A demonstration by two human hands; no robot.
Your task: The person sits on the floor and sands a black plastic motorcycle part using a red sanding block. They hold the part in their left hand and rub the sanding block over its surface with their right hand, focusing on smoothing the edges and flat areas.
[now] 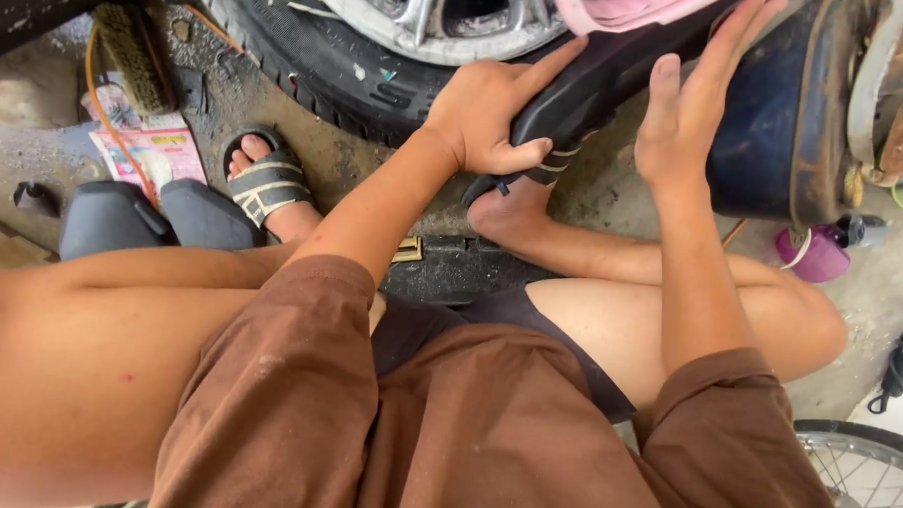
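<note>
tyre [308,64] behind sandalled foot [269,183], brush [133,58] to its left, drum [776,125] right.

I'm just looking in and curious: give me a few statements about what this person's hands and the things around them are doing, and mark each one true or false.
1. The left hand grips the long black plastic panel. True.
2. The right hand is clenched in a fist. False: its fingers are stretched out flat against the panel.
3. A car tyre with a silver alloy wheel stands just behind the hands. True.
4. The grey strapped sandal lies empty on the ground. False: a foot is in it.
5. A purple plastic bottle lies on the concrete floor. True.
</note>
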